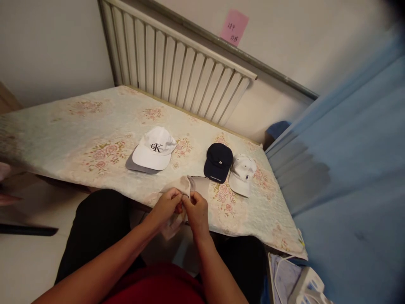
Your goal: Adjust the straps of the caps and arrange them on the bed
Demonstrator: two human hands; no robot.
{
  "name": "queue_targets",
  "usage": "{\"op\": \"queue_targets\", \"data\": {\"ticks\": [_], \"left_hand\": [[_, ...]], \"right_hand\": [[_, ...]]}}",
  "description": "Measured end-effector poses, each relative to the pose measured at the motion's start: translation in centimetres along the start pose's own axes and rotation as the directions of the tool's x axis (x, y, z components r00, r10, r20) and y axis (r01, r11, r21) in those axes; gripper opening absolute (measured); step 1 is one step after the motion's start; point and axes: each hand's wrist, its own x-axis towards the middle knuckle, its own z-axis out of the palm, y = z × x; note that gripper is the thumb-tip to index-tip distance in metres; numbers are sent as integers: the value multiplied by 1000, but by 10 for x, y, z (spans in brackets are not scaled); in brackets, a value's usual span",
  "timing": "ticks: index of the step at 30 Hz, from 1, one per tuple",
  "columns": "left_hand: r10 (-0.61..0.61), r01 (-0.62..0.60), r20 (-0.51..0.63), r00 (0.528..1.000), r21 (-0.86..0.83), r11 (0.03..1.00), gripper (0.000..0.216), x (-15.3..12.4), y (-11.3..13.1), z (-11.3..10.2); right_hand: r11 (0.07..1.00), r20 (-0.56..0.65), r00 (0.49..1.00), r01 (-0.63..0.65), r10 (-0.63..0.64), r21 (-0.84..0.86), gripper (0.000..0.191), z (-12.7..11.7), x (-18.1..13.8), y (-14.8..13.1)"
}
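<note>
A beige cap (pixel 193 185) lies at the near edge of the table, its back hanging toward me. My left hand (pixel 167 204) and my right hand (pixel 196 211) meet at the back of this cap, each with fingers pinched closed on its fabric or strap. Farther back on the floral tablecloth (pixel 79 131) sit a white cap with black letters (pixel 155 148), stacked on a grey brim, a dark navy cap (pixel 217 161) and another white cap (pixel 242 173) touching the navy one.
A white radiator (pixel 177 63) stands against the wall behind the table, with a pink note (pixel 234 27) above it. Blue fabric (pixel 348 177) fills the right side. White items (pixel 300 283) lie on the floor at lower right.
</note>
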Motion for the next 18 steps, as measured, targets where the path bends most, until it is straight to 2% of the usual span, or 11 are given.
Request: {"op": "queue_targets", "data": {"ticks": [2, 4, 7, 9, 11, 14, 18], "left_hand": [[14, -14, -3, 1000, 62, 998, 20, -2, 4, -2], [40, -38, -15, 999, 126, 991, 19, -5, 11, -4], [75, -68, -33, 997, 176, 982, 17, -10, 23, -8], [92, -84, -34, 995, 187, 979, 18, -13, 30, -10], [110, -104, -23, 994, 190, 976, 19, -16, 35, -12], [121, -121, 10, 993, 186, 975, 21, -19, 41, -14], [141, -153, 107, 984, 115, 982, 21, -37, 63, -13]], "right_hand": [[996, 39, 998, -48, 45, 81, 11, -1, 3, 6], [954, 112, 986, -151, 126, 260, 9, -2, 6, 10], [786, 288, 941, -313, 179, 534, 14, -4, 6, 9], [681, 385, 909, -384, 161, 623, 18, -5, 5, 4], [619, 437, 888, -423, 140, 662, 22, -8, 5, -3], [554, 437, 891, -425, 118, 716, 26, -15, 8, -18], [486, 327, 938, -339, 112, 806, 20, -29, 20, -43]]}}
